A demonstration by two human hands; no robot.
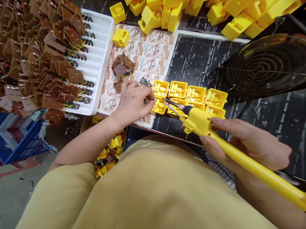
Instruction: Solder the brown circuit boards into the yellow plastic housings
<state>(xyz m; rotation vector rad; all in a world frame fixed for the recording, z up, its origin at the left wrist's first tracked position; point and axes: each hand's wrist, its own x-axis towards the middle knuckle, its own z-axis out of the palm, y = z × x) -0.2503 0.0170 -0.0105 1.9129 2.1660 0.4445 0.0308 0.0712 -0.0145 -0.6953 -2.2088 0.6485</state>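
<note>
Dark tabletop [198, 57] runs across the far side of the scene, with a printed paper sheet [149, 53] laid on its left part. Near the middle, a row of open yellow housings [190, 95] lies side by side. The left hand [134, 101] rests at the row's left end, fingers curled and pinching a small part against the first housing. The right hand [247, 143] grips a yellow soldering iron [248, 164], its tip just beside the left fingers. Brown circuit boards [37, 55] fill a white tray [100, 49] at far left. More yellow housings [214, 5] are heaped far right, above a black fan [268, 64].
</note>
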